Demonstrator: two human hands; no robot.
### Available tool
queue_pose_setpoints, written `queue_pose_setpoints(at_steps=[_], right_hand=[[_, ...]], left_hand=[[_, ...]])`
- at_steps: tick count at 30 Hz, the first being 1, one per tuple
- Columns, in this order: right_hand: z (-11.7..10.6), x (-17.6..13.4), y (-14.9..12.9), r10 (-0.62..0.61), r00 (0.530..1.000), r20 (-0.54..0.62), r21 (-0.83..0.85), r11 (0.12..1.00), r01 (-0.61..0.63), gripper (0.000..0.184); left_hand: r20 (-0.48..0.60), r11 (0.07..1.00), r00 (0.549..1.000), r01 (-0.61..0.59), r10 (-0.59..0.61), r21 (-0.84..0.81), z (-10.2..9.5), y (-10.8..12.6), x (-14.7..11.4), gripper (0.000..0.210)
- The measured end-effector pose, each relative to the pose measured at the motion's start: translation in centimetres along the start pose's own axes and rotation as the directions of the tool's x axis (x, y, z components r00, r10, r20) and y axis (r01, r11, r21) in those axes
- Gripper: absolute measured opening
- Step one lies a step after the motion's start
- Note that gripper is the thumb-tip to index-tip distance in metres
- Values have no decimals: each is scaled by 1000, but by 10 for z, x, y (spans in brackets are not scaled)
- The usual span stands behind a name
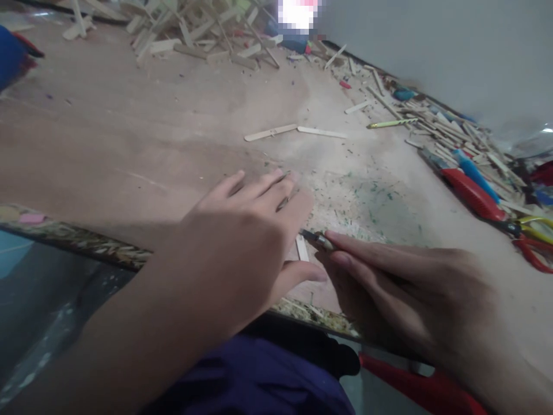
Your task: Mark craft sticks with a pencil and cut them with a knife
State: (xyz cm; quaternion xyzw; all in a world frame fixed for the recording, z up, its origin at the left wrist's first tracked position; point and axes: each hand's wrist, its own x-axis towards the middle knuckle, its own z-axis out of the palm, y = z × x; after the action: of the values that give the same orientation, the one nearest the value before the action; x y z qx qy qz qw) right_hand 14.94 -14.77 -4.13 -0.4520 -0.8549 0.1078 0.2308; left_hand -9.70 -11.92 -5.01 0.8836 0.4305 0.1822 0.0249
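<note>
My left hand (254,225) lies palm down on the wooden table top (108,138), its fingers stretched out and slightly apart. Part of a flat wooden craft stick (302,249) shows between its forefinger and thumb; the rest is hidden under the hand. From the right, my right hand (397,288) pinches a small craft knife (317,237) with a dark narrow blade and a metal collar. The knife's tip points left, close to the stick and the left forefinger. Whether the blade touches the stick I cannot tell.
Two craft sticks (298,131) lie beyond my hands, near green shavings (380,196). A stick pile (194,34) stands at the back. Along the right lie more sticks (453,129), a red-handled tool (470,193) and scissors (533,251). The table's front edge (311,314) is close.
</note>
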Motion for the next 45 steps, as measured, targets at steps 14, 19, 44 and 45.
queue_pose_setpoints(at_steps=[14, 19, 44, 45], right_hand=[[7, -1, 1, -67, 993, -95, -71, 996, 60, 30], [10, -2, 0, -32, 995, -98, -19, 999, 31, 23], [12, -2, 1, 9, 989, -150, 39, 999, -3, 19], [12, -1, 0, 3, 989, -148, 37, 999, 2, 19]], left_hand=[[-21, 999, 999, -29, 28, -29, -1, 1, 0, 73], [-35, 999, 999, -35, 35, -12, 1, 0, 2, 77], [-19, 1000, 1000, -7, 6, -27, 0, 0, -2, 74], [-18, 1000, 1000, -5, 5, -26, 0, 0, -2, 74]])
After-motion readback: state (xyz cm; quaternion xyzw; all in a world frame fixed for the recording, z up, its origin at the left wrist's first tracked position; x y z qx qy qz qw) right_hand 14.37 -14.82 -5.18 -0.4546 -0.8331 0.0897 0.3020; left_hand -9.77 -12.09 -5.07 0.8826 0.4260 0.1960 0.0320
